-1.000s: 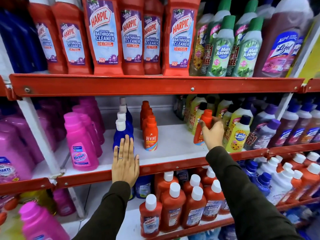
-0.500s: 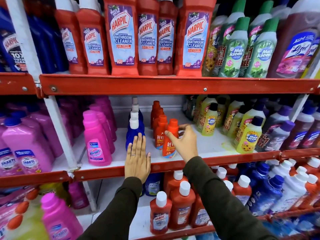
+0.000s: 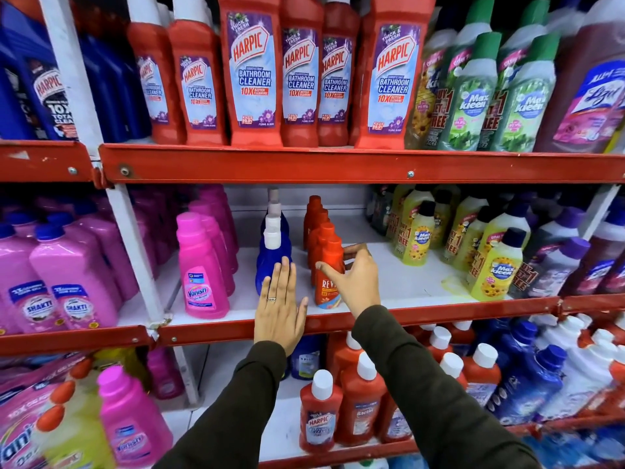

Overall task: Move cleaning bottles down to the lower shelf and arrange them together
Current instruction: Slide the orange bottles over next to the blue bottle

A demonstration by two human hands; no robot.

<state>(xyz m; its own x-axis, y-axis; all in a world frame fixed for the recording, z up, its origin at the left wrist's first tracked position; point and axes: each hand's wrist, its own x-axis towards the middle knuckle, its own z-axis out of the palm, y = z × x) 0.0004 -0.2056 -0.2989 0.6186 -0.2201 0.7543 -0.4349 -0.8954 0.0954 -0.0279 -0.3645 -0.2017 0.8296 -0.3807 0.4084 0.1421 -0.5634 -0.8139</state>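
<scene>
On the middle red-edged metal shelf, a pink plastic Vanish bottle stands at the left, apart from a file of blue bottles with white caps. The left hand lies flat and open, fingers together, in front of the first blue bottle, its palm over the shelf lip; it grips nothing. Just to its right, the right hand curls loosely around the front small orange Revive bottle, thumb on one side, fingers on the other; whether it presses or has just let go, I cannot tell. That bottle stands upright at the head of a row of like orange bottles. Judging from this, the orange row looks gathered, with bare shelf to its right before the yellow Max Kleen bottles. The lower shelf is already crowded with red white-capped Harpic bottles, leaving little room.
</scene>
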